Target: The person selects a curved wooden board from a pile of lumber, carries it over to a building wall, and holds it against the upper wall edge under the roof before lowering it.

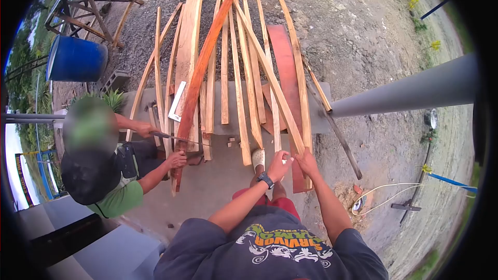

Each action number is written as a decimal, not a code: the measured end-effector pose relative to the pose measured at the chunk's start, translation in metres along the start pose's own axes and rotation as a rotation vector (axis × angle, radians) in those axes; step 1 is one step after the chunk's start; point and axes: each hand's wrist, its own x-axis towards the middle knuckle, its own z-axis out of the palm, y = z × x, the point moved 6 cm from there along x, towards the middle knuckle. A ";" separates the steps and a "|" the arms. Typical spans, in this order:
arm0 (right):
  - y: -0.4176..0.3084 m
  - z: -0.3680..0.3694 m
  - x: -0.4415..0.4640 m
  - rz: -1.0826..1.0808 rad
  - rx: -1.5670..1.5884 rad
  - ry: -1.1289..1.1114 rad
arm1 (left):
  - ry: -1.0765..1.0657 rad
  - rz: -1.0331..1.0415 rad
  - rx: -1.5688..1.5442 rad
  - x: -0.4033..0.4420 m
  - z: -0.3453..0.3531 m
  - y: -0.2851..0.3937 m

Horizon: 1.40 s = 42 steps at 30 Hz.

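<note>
My right hand point(307, 163) is closed around the near end of a long pale wood strip point(275, 84), which slants away to the upper left. Just left of it, my left hand point(280, 165), with a dark watch point(266, 179) on the wrist, has its fingers curled together. A small whitish bit shows at those fingers, too small to name. Beneath and beside my right hand lie another pale strip point(296, 62) and a wide reddish board point(284, 59).
At left, a co-worker point(119, 192) holds a handsaw point(174, 137) against a reddish-brown plank point(207, 52). Several pale strips fan out over a concrete ledge point(322, 124), with a white square point(178, 101) among them. A grey post point(404, 91) rises at right; a blue drum point(78, 59) stands far left.
</note>
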 end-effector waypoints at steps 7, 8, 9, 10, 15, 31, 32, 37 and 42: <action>0.075 -0.063 -0.174 0.097 -0.019 0.004 | -0.079 -0.515 -0.599 0.077 0.007 -0.027; 0.082 -0.071 -0.200 0.154 -0.026 -0.023 | -0.088 -0.515 -0.597 0.085 0.010 -0.022; 0.091 -0.080 -0.225 0.150 -0.065 0.013 | -0.089 -0.580 -0.725 0.088 0.018 -0.019; 0.100 -0.087 -0.251 0.147 -0.103 0.047 | -0.090 -0.647 -0.852 0.086 0.028 -0.017; 0.164 -0.111 -0.363 0.142 -0.149 0.099 | -0.316 -0.711 -1.095 0.047 0.135 -0.015; 0.228 -0.093 -0.451 0.308 -0.205 0.257 | -0.350 -0.775 -0.816 -0.032 0.149 0.069; 0.208 -0.094 -0.423 0.249 -0.243 0.245 | -0.297 -0.607 -0.793 -0.001 0.136 0.074; 0.079 -0.124 -0.238 0.186 0.125 0.167 | -0.206 -0.310 -1.089 0.104 0.044 0.109; -0.042 -0.078 -0.044 0.174 0.967 -0.312 | -0.154 -0.182 -0.878 0.089 -0.008 0.115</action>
